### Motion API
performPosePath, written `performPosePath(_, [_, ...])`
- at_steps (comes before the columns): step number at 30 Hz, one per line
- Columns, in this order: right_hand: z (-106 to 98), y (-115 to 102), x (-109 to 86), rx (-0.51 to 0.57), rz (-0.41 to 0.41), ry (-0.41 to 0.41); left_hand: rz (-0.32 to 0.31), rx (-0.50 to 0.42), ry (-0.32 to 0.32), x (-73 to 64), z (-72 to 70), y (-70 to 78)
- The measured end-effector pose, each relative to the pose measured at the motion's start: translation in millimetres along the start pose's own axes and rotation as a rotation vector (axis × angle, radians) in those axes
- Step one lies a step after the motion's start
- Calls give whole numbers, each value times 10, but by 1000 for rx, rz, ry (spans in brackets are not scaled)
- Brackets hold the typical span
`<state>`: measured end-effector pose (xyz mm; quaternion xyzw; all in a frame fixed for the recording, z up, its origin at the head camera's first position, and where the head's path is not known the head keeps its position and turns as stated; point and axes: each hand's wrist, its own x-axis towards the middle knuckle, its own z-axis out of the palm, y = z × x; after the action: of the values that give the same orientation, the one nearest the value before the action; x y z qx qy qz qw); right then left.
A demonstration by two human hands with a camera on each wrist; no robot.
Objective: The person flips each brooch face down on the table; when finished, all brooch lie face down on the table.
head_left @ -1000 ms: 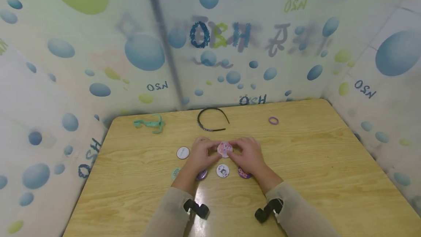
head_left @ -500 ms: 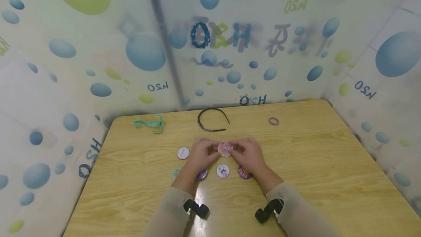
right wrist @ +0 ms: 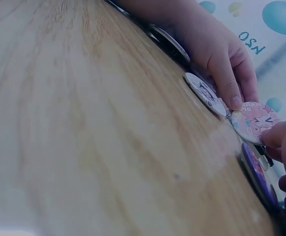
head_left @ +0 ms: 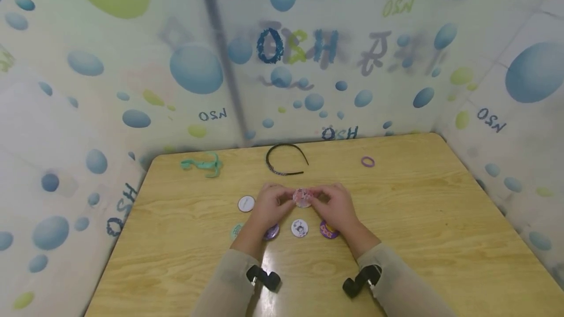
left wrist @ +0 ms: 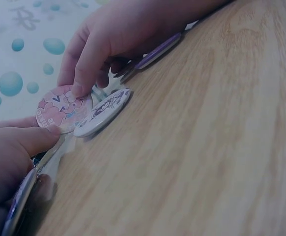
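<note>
A round pink button badge with a cartoon print is held between both hands at the middle of the table. My left hand pinches its left edge, thumb on the printed face. From the other side my right hand pinches the right edge the same way. In the left wrist view the pink badge stands tilted, its print facing the camera. Just nearer than the hands lies a white badge with a dark drawing. A purple badge is partly covered by my right hand, and another purple badge by my left.
A white badge with a dark rim and a green badge lie left of my left hand. Along the back are a green hair clip, a black headband and a purple hair tie. Patterned walls border the table.
The pink badge has tipped in the fingers and appears narrower from top to bottom in the head view. Both hands hold nearly the same place, and the other things have not moved.
</note>
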<state>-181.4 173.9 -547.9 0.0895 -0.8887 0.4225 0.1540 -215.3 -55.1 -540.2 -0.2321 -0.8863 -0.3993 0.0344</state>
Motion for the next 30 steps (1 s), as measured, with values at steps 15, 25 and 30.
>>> performPosePath(15, [-60,-56,10,62,-2,3,2,-13,17,1,5,-28])
performPosePath(25, [-77,-68,7,84,14,9,1,-39,9,14,-12,4])
performPosePath(30, [-49,-42,3,67,-14,27,0,-46,9,1,-12,11])
